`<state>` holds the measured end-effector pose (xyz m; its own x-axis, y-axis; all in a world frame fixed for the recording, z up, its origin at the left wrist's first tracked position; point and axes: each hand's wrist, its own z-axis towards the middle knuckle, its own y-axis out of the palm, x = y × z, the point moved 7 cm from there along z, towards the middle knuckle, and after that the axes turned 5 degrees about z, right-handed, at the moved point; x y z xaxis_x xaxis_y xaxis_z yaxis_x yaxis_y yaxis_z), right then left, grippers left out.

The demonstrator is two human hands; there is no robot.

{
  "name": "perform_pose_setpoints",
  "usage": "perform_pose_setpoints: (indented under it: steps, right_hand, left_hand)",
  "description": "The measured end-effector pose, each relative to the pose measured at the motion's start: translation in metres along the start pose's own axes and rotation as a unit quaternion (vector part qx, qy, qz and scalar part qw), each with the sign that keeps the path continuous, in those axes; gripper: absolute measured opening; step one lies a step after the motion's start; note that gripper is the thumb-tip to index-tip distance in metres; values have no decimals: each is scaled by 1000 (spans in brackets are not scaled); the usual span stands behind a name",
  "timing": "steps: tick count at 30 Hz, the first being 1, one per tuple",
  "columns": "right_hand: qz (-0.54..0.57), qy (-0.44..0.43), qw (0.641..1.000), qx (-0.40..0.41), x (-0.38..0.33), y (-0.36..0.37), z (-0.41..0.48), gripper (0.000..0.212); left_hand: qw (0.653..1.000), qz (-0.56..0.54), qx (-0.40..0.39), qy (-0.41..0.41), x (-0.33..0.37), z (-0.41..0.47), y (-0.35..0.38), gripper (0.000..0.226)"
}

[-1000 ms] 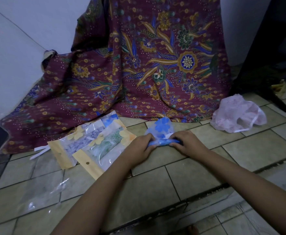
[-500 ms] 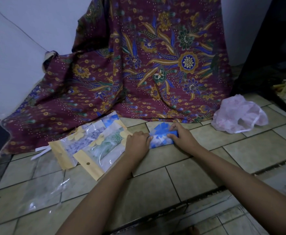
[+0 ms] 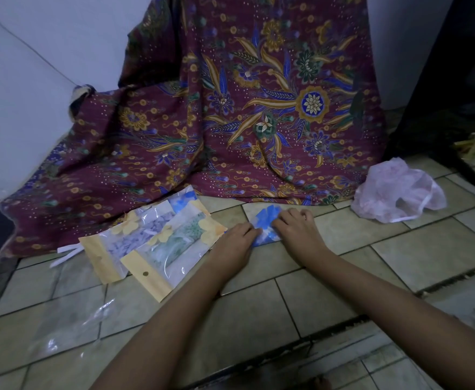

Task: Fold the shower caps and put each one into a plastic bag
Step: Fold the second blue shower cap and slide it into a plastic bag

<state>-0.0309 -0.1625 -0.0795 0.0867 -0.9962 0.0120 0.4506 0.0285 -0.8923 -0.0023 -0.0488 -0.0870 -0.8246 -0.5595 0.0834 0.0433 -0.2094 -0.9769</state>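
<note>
Pressing blue shower cap [image 3: 267, 222] to the floor [image 3: 427, 249], left hand [image 3: 235, 244] and right hand [image 3: 298, 229] clamped on it side by side, apparently setting the fold; filled plastic bags [image 3: 174, 240] at nine o'clock.

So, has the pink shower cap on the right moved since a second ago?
No. The pink shower cap lies on the same floor tiles, just right of the batik cloth hem, as before.

Left hand [image 3: 235, 244], right hand [image 3: 298, 228] hold blue shower cap [image 3: 268, 218] on tiles [image 3: 427, 249].
</note>
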Motion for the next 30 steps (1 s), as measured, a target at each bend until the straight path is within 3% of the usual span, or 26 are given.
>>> perform_pose_setpoints:
  steps: [3, 5, 7, 12, 15, 22, 26, 30]
  right_hand:
    - [85, -24, 994, -71, 5, 2, -7, 30]
    - [144, -9, 979, -140, 13, 6, -12, 53]
    - [190, 19, 967, -168, 19, 8, -14, 60]
    - [332, 124, 931, -83, 32, -2, -8, 38]
    - [385, 176, 903, -75, 33, 1, -5, 17]
    - [366, 267, 887, -93, 37, 12, 6, 17]
    - [309, 286, 900, -112, 36, 21, 10, 22]
    - [262, 274, 915, -138, 35, 23, 16, 24]
  left_hand:
    - [999, -40, -22, -19, -3, -2, -2, 46]
    - [998, -52, -20, -22, -2, 2, -8, 41]
    - [996, -77, -13, -36, -4, 6, -13, 32]
    - [990, -114, -6, -80, -9, 10, -19, 19]
    - [986, -118, -13, -120, -14, 14, -15, 16]
    - [981, -93, -21, -167, -21, 24, -11, 21]
    - [981, 43, -46, -181, -23, 27, -5, 28]
    - [987, 137, 2, -85, -2, 26, -15, 26]
